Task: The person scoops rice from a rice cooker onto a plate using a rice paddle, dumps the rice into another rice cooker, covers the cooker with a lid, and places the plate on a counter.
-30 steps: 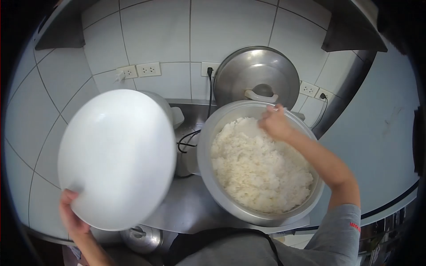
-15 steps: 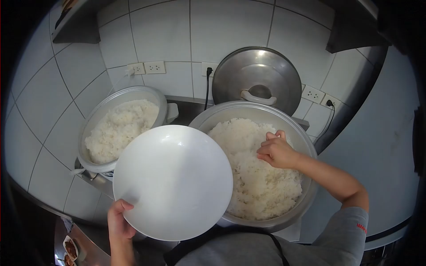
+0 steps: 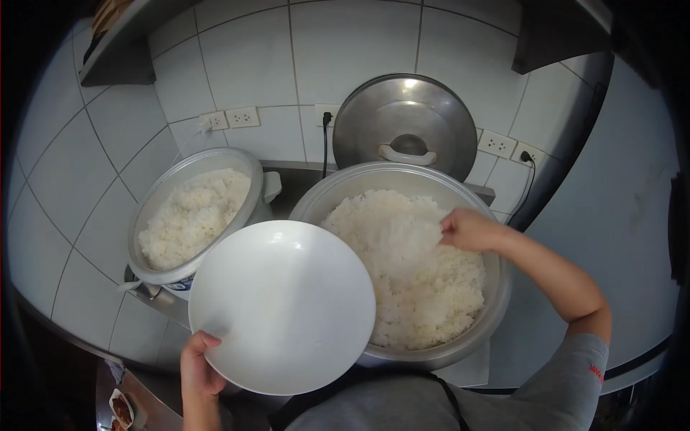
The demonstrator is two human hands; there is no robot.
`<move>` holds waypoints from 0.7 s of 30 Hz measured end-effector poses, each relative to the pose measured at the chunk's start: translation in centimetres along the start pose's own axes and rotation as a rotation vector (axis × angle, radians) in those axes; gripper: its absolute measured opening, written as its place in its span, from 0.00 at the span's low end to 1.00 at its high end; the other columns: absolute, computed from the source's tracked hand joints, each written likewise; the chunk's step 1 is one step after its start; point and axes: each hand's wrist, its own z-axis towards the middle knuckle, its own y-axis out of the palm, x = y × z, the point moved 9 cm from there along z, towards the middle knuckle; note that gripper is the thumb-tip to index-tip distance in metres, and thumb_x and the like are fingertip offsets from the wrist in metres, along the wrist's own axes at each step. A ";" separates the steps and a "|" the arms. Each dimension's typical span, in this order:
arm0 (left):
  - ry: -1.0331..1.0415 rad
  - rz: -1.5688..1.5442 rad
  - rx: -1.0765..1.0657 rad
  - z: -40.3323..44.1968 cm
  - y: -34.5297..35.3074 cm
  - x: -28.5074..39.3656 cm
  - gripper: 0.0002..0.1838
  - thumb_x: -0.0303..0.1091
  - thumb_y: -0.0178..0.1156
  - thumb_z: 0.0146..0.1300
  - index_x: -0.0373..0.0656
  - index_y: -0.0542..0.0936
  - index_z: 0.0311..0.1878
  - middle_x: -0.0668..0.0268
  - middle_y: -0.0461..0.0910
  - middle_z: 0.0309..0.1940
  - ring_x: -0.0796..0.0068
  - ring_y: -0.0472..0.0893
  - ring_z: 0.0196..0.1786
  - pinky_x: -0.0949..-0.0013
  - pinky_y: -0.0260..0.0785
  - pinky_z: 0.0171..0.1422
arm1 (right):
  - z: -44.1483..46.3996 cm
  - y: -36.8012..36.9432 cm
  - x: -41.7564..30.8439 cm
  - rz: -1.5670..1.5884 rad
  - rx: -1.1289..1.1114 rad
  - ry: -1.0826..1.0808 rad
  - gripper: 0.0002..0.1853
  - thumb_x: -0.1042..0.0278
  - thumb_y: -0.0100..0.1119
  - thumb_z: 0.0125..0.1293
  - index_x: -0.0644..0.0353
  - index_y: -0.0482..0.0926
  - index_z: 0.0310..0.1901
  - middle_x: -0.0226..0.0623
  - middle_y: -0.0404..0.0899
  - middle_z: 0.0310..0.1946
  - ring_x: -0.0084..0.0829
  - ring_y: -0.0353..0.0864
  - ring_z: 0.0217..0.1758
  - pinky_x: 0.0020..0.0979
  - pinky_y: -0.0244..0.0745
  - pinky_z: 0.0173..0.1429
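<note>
My left hand [image 3: 201, 366] grips the lower left rim of a large white plate [image 3: 280, 309], thumb on its upper face; the plate is bare. Over the large pot [image 3: 496, 287] of white rice [image 3: 424, 302], my right hand [image 3: 460, 230] is closed, fingers curled together. A pale, blurred shape lies by its fingertips above the rice; I cannot make out what it is. The plate overlaps the large pot's left rim and the lower edge of a smaller rice pot [image 3: 259, 183], which holds more rice [image 3: 198, 212].
Behind the large pot a round metal lid [image 3: 402, 122] leans upright against the tiled wall. Black cords run from wall outlets [image 3: 496, 144]. Shelf brackets [image 3: 122, 61] jut out above on both sides. At the lower left is a small dish of brown food [image 3: 121, 408].
The plate has come down and right from in front of the smaller pot, uncovering it. My right hand dipped lower over the rice, then moved slightly right and up. The view has shifted.
</note>
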 end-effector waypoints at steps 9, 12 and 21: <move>-0.023 0.074 -0.071 1.8 3.5 -1.6 0.25 0.30 0.50 0.49 0.31 0.69 0.53 0.55 0.77 0.44 0.60 0.79 0.44 0.61 0.75 0.49 | -3.5 -3.6 -14.9 -0.484 0.534 -0.496 0.11 0.77 0.51 0.52 0.57 0.80 0.37 0.37 0.78 0.30 0.41 0.79 0.36 0.42 0.70 0.40; -0.030 0.097 -0.100 2.8 3.2 -2.1 0.25 0.30 0.50 0.49 0.30 0.68 0.53 0.54 0.77 0.44 0.60 0.79 0.44 0.60 0.75 0.49 | -3.1 -3.6 -15.8 -0.440 0.560 -0.549 0.11 0.75 0.51 0.52 0.56 0.80 0.36 0.34 0.78 0.31 0.38 0.77 0.38 0.41 0.68 0.46; 0.060 -0.148 0.002 2.5 -1.1 -1.5 0.25 0.26 0.47 0.45 0.28 0.70 0.50 0.51 0.76 0.43 0.56 0.79 0.45 0.59 0.75 0.50 | 10.6 -3.2 -7.6 -0.545 0.595 -0.541 0.06 0.69 0.56 0.54 0.48 0.83 0.31 0.29 0.77 0.33 0.34 0.68 0.49 0.46 0.54 0.57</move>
